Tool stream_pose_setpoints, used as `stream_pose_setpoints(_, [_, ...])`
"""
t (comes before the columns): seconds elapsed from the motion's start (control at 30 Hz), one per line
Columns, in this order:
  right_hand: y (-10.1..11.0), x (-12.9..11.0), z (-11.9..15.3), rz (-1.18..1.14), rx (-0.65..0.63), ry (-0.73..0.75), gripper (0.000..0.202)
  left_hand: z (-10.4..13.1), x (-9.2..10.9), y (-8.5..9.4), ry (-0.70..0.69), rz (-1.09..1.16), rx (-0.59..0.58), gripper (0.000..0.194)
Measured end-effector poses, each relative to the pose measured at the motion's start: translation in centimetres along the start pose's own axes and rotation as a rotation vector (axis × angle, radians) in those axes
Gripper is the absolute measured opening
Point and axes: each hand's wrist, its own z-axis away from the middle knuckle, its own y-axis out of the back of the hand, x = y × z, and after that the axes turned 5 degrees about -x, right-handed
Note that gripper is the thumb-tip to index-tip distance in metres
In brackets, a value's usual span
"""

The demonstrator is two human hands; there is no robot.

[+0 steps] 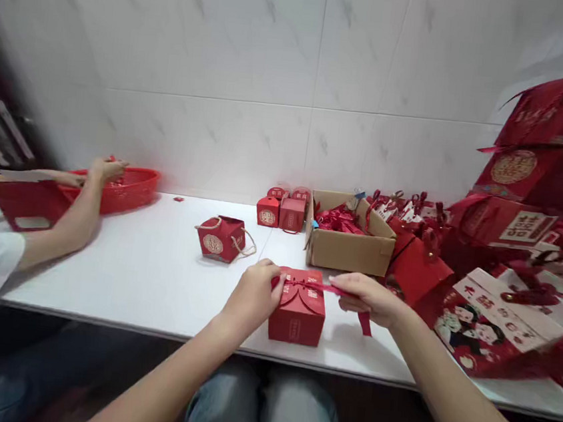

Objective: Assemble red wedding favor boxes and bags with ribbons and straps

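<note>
Bare forearms (178, 375) reach in — left grip (255, 294) and right grip (371, 298) pinching the red ribbon (324, 287) — and even tension should keep it centred on the red box (296, 324).

TEXT CHECK: no characters legible | Ribboned box (305, 328): light lettering (314, 286) on lid flaps (313, 300), framed mark (294, 329) on front face, too small | Rope-handled box (229, 240): round emblem (213, 244), blurred | Box stack (557, 174): round emblems (514, 167), square white label (528, 227), unreadable | Picture bag (480, 332): red characters (486, 302), unreadable
</note>
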Motion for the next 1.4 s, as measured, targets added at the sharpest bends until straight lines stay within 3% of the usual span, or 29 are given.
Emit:
stream_pose_setpoints(0.13, [-0.6, -0.7, -0.3, -0.055, 0.201, 0.173, 0.034, 0.6, 0.3, -0.3, 0.034, 0.020, 0.027, 0.017])
stream_pose_setpoints(0.23, [-1.4, -1.1, -0.5, -0.094, 0.255, 0.224, 0.032, 0.7, 0.7, -0.2, 0.051, -0.001, 0.086, 0.005])
stream_pose_setpoints(0.37, [-2.4, -1.4, -0.7, -0.095, 0.257, 0.255, 0.025, 0.4, 1.6, 0.3, 0.046, -0.097, 0.190, 0.012])
stream_pose_setpoints(0.5, [-3.1, -1.6, -1.0, -0.104, 0.256, 0.238, 0.028, -0.3, 2.9, 0.6, 0.002, 0.036, 0.109, 0.010])
stream_pose_setpoints(0.6, [-3.4, -1.7, -1.1, -0.091, 0.217, 0.234, 0.031, -1.0, 3.4, 0.5, -0.019, 0.042, 0.115, 0.010])
stream_pose_setpoints(0.77, [-3.6, -1.8, -1.0, -0.039, 0.207, 0.244, 0.034, -1.1, 3.3, 0.8, -0.040, 0.136, 0.099, 0.006])
stream_pose_setpoints(1.0, [-3.5, -2.1, -1.0, -0.074, 0.236, 0.217, 0.033, -0.6, 3.4, 0.5, -0.037, 0.112, 0.106, 0.023])
stream_pose_setpoints(1.4, [-3.6, -3.0, -0.9, -0.102, 0.236, 0.239, 0.024, -1.3, 3.7, 0.8, -0.009, 0.182, 0.097, 0.014])
